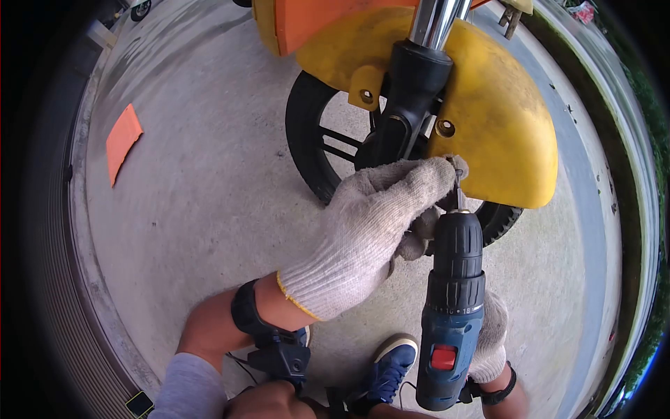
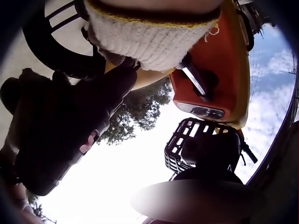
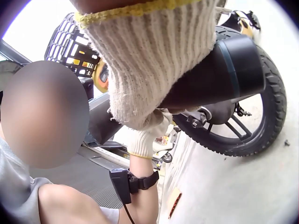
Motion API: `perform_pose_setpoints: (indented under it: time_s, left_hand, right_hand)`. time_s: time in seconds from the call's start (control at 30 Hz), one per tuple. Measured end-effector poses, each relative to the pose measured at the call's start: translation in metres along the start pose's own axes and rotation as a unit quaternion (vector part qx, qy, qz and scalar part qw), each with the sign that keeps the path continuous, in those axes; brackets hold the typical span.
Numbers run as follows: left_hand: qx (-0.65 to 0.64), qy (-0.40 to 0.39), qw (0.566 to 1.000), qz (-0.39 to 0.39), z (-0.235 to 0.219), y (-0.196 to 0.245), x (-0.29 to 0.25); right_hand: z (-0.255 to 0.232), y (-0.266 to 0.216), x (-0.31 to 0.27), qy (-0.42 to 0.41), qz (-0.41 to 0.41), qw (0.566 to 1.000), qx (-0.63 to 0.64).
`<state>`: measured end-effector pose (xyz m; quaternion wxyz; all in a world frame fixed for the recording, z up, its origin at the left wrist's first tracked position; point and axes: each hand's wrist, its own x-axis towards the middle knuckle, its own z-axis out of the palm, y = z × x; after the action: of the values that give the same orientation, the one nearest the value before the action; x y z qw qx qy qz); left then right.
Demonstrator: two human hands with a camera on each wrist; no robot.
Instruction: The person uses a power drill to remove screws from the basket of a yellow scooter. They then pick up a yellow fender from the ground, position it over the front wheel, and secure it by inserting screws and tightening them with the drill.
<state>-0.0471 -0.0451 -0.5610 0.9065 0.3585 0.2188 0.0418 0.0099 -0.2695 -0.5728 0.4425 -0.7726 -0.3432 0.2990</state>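
A blue and black cordless drill (image 1: pixel 452 328) with a red switch points away from the person, toward the front wheel of a motorbike. My right hand (image 1: pixel 493 335), in a white knit glove, grips its handle, mostly hidden behind the drill body. The gloved left hand (image 1: pixel 370 223) reaches across to the drill's tip. Its thumb and forefinger pinch a small dark screw (image 1: pixel 458 172) at the end of the bit (image 1: pixel 460 201); the fingers hide most of it. Close beyond them is the yellow front fender (image 1: pixel 506 115), with a bolt hole (image 1: pixel 444 128) above the fingertips.
A black fork leg (image 1: pixel 419 77) stands beside the fender, over the black front wheel (image 1: pixel 307 140). An orange panel piece (image 1: pixel 123 143) lies on the concrete at left. A blue shoe (image 1: pixel 391 370) is below the hands. The black front basket (image 2: pixel 182 144) shows in the left wrist view.
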Motion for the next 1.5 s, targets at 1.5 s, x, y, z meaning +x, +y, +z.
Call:
perform_pose_setpoints:
  time_s: [1.5]
  left_hand:
    - [0.068,-0.006,0.995,0.073,-0.017,-0.049,0.029]
  right_hand:
    - [0.027,0.007,0.002,0.036,0.162,0.976,0.143]
